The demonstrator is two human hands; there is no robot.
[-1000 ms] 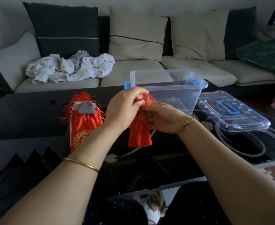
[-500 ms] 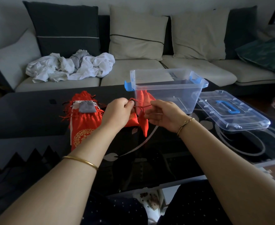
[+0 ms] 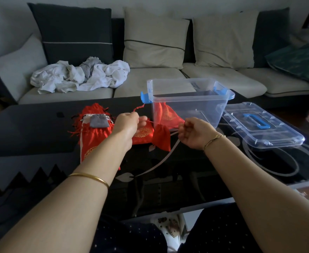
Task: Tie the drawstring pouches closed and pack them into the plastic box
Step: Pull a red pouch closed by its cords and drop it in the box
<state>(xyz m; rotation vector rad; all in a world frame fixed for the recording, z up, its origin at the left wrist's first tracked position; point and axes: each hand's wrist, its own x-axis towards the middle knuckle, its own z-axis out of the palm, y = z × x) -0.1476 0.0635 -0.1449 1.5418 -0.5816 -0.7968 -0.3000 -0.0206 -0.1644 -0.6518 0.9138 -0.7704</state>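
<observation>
A small red drawstring pouch (image 3: 161, 136) lies low over the black table between my hands. My left hand (image 3: 127, 123) pinches its red drawstring (image 3: 138, 108), whose loose end curls upward. To the right of the pouch, my right hand (image 3: 195, 132) has its fingers curled round the other cord end, which is barely visible. Behind my hands stands the clear plastic box (image 3: 190, 84), open, with another red pouch (image 3: 166, 114) showing through its wall. At the left lies a pile of red pouches (image 3: 92, 137) with a small grey pouch (image 3: 99, 121) on top.
The box's clear lid (image 3: 263, 128) with a blue handle lies flat to the right of the box. The black glass table (image 3: 31, 128) ends near my knees. Behind it is a sofa with cushions and crumpled white cloth (image 3: 78, 75).
My hands have drawn apart, left hand leftward and right hand rightward, pulling the cords. The pouch has dropped from hanging upright to lying low by the table.
</observation>
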